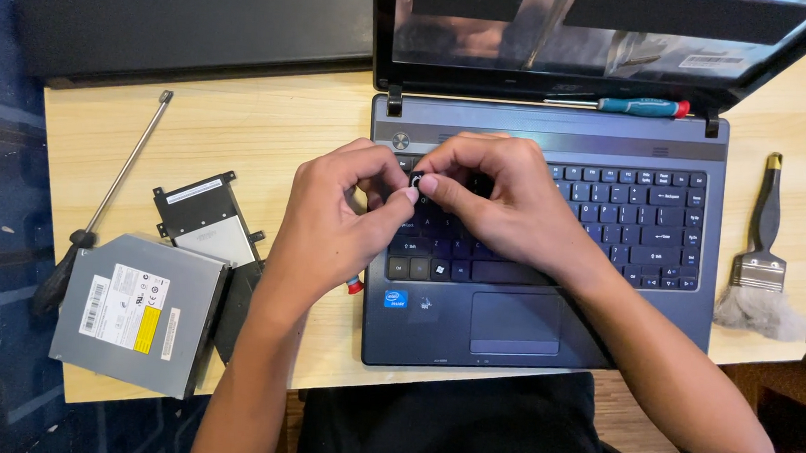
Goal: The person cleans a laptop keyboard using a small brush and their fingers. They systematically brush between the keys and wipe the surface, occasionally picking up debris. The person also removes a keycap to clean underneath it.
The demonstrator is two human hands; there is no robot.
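Head view: the left hand (334,218) and right hand (501,199) meet over the upper left of the laptop keyboard (642,221), fingertips of both pinched together on a small black keycap (416,178) held just above the keys. Best keep it level and grip its edges lightly; a long screwdriver (110,197) and optical drive (136,314) lie left

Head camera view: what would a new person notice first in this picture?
First, the left hand and the right hand meet over the dark keyboard of the open grey-blue laptop, pinching a small black keycap between their fingertips. To the left, on the light wooden table, lies a flat grey optical drive with a yellow label. At the right edge rests a black-handled brush with pale bristles.
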